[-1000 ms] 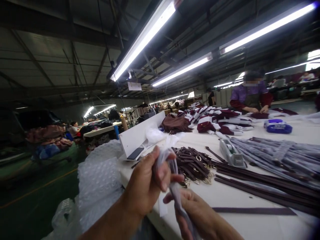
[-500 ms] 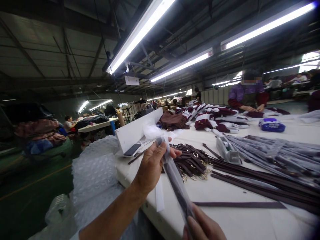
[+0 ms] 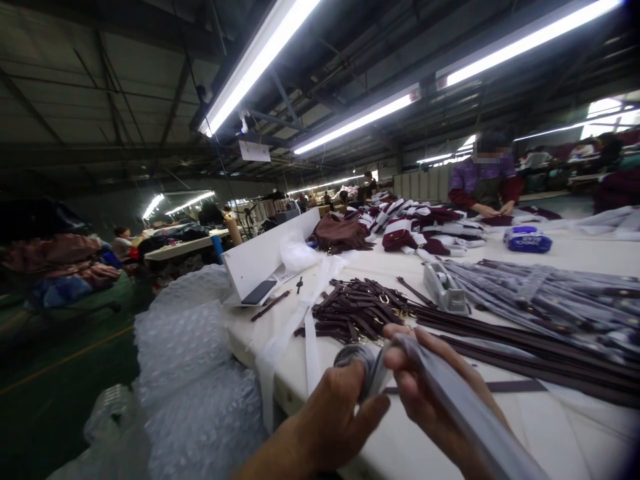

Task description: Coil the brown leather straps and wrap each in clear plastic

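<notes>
- nearest my view, the left hand [image 3: 333, 413] is curled narrowly around the rolled end [image 3: 357, 360] of a grey wrapped strip [image 3: 465, 407], probably to keep the coil tight.
- the right hand [image 3: 443, 393] holds the same strip, fingers fairly straight with the length running between them; i judge this guides it flat. the strip hangs in the air over the table [image 3: 595, 253], its covering smooth, hazy and translucent.
- to the left i see bubble wrap [image 3: 185, 347], puffy and dimpled, beside the table.
- just past the hands, long dark straps [image 3: 500, 340] lie nearly parallel, perhaps to stop tangling, near a heap of short dark straps [image 3: 355, 307] with shiny metal fittings.
- white strips [image 3: 320, 293], thin and papery, trail beside that heap.
- a grey tape dispenser [image 3: 445, 290] stands within easy reach, next to film-covered straps [image 3: 540, 293].
- farther off i make out a soft, fringed brown bag [image 3: 340, 233], burgundy bundles [image 3: 400, 233] in white wrapping, and a co-worker [image 3: 485, 183] in purple.
</notes>
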Action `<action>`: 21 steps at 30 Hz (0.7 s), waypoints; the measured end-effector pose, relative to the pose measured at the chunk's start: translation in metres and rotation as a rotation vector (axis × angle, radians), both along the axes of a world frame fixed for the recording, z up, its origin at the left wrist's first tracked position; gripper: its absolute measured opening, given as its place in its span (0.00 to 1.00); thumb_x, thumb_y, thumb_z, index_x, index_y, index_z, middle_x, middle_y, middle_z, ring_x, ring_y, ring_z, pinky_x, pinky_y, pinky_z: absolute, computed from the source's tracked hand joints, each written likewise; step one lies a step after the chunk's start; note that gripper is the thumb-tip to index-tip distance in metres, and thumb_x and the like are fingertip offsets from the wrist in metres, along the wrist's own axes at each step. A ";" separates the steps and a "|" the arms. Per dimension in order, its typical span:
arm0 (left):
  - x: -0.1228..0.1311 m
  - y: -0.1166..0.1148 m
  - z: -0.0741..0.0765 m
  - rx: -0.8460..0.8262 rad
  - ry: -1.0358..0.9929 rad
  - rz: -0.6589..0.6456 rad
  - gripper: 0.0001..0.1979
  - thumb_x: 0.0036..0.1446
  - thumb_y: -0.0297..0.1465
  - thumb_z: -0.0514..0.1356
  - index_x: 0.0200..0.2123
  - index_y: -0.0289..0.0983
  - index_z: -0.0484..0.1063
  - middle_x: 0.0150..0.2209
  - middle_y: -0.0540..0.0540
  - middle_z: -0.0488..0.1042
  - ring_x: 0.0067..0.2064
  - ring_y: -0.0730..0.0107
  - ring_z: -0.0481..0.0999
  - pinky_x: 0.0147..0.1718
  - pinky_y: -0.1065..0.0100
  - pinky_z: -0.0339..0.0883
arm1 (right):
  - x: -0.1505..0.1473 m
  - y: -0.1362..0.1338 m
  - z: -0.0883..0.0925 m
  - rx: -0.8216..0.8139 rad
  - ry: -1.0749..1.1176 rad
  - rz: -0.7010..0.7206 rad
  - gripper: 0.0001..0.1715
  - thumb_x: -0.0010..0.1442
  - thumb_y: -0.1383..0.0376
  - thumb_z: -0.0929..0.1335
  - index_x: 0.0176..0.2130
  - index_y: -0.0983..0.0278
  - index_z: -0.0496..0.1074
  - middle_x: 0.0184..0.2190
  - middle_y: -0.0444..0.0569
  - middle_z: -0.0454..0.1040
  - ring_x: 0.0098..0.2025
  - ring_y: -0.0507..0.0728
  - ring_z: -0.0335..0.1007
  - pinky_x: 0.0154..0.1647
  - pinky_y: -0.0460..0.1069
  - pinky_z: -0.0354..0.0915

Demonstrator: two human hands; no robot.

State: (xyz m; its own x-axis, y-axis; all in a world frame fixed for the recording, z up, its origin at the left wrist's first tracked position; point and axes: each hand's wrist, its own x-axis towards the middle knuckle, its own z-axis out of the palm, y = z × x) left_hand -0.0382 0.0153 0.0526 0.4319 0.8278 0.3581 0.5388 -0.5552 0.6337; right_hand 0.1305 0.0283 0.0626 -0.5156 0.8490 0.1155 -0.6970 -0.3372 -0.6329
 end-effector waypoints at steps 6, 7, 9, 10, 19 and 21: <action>-0.002 -0.007 -0.015 -0.538 -0.275 0.103 0.20 0.60 0.45 0.47 0.27 0.35 0.64 0.17 0.52 0.64 0.15 0.79 0.59 0.14 0.75 0.52 | -0.022 0.038 -0.020 0.283 -0.091 -0.263 0.36 0.59 0.47 0.60 0.61 0.60 0.52 0.51 0.57 0.70 0.54 0.60 0.64 0.35 0.49 0.69; -0.002 -0.007 -0.015 -0.607 -0.354 0.106 0.21 0.59 0.46 0.47 0.28 0.34 0.66 0.15 0.53 0.63 0.14 0.79 0.58 0.13 0.76 0.50 | -0.024 0.043 -0.027 0.413 -0.211 -0.326 0.39 0.58 0.48 0.62 0.62 0.59 0.49 0.49 0.56 0.71 0.52 0.60 0.66 0.40 0.51 0.67; -0.005 -0.007 -0.013 -0.704 -0.530 0.096 0.23 0.57 0.47 0.49 0.31 0.32 0.68 0.13 0.53 0.62 0.12 0.79 0.58 0.10 0.77 0.48 | -0.025 0.048 -0.044 0.672 -0.461 -0.373 0.40 0.56 0.50 0.65 0.61 0.62 0.53 0.43 0.53 0.74 0.48 0.60 0.68 0.47 0.54 0.63; -0.006 -0.008 -0.010 -0.731 -0.618 0.088 0.24 0.57 0.48 0.50 0.30 0.31 0.69 0.12 0.53 0.62 0.12 0.78 0.60 0.09 0.78 0.47 | -0.025 0.047 -0.052 0.765 -0.547 -0.354 0.37 0.56 0.51 0.65 0.59 0.64 0.58 0.41 0.52 0.75 0.45 0.60 0.69 0.47 0.54 0.62; -0.009 -0.002 0.035 -0.725 -1.145 0.123 0.21 0.62 0.39 0.48 0.31 0.29 0.72 0.12 0.57 0.58 0.10 0.84 0.56 0.28 0.66 0.72 | -0.079 -0.023 -0.135 0.388 -0.625 -0.177 0.31 0.61 0.44 0.54 0.35 0.68 0.67 0.21 0.46 0.69 0.18 0.51 0.65 0.19 0.44 0.60; -0.006 0.005 0.031 -0.664 -1.165 0.171 0.20 0.61 0.40 0.49 0.32 0.29 0.72 0.13 0.58 0.59 0.12 0.84 0.57 0.30 0.65 0.72 | -0.088 -0.041 -0.144 0.286 -0.635 -0.131 0.35 0.59 0.41 0.53 0.38 0.67 0.67 0.22 0.47 0.70 0.17 0.50 0.64 0.17 0.44 0.59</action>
State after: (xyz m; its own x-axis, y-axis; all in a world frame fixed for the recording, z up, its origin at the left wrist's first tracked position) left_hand -0.0437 0.0207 0.0839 0.0286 0.9986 -0.0434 -0.4604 0.0517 0.8862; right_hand 0.0428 -0.0123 -0.0815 -0.4532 0.8898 0.0539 -0.1873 -0.0359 -0.9816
